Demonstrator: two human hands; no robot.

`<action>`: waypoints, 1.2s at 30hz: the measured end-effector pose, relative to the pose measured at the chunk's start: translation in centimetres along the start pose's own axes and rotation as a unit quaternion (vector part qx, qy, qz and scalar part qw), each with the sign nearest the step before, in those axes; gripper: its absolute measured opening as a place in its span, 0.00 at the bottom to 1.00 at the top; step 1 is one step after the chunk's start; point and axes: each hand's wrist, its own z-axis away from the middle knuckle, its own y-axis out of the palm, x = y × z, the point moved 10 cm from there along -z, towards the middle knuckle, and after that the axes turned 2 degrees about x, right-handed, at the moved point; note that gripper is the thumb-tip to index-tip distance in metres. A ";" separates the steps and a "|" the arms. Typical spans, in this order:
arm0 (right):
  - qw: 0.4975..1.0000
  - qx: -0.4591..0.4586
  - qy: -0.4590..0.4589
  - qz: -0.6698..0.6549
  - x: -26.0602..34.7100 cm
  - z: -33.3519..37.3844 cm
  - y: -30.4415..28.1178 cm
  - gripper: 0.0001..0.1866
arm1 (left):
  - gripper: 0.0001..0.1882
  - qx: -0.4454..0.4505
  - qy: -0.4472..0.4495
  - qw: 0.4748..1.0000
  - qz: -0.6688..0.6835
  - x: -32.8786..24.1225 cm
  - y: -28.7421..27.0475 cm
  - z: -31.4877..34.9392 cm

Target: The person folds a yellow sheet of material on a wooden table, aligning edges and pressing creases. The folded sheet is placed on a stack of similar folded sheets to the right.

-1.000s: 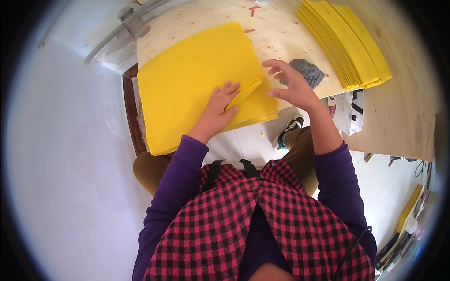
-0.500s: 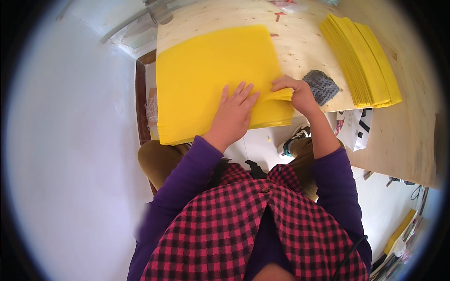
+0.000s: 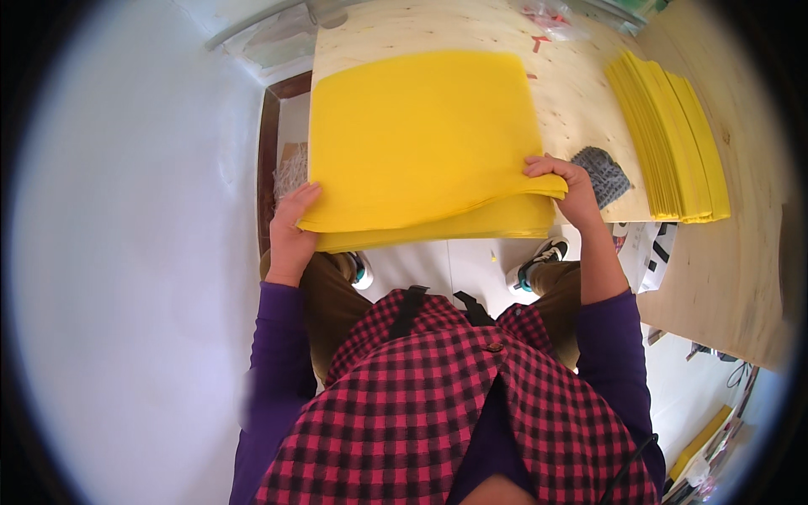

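A broad yellow sheet (image 3: 425, 135), thin and soft like non-woven cloth, lies over a stack of like yellow sheets (image 3: 471, 220) at the table's near edge. My left hand (image 3: 296, 227) pinches its near left corner, thumb below and fingers on top. At the near right corner my right hand (image 3: 574, 187) is closed on the same sheet, with the edge curling up between thumb and fingers. Between both hands the near edge is raised a little and wavy, so the stack shows beneath it. A crumpled grey patterned cloth (image 3: 603, 177) rests just right of my right hand.
Further right stands a thick pile of folded yellow pieces (image 3: 673, 139) on the wooden tabletop (image 3: 581, 101). A clear plastic bag (image 3: 551, 18) lies at the back. Below the table's right part hangs a white bag (image 3: 659, 257). A white wall (image 3: 151, 252) rises on the left.
My left hand has gone from lying flat on the sheet to gripping its near left corner. The near edge is now lifted along its length; my right hand keeps its corner.
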 end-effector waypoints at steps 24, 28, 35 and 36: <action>0.996 -0.078 0.046 0.006 1.9 0.8 -1.2 0.08 | 0.08 0.026 -0.136 0.911 0.389 4.4 0.1 -1.5; 0.988 -0.101 0.113 0.014 0.2 1.6 -1.4 0.08 | 0.06 0.039 -0.185 0.890 0.414 5.2 0.6 -1.2; 0.982 -0.144 0.122 -0.013 -1.0 1.3 -0.7 0.11 | 0.06 0.008 -0.264 0.876 0.404 6.9 2.4 -0.4; 0.982 -0.140 0.116 -0.052 -1.1 1.2 -0.4 0.11 | 0.06 -0.001 -0.267 0.877 0.400 6.9 2.4 -0.4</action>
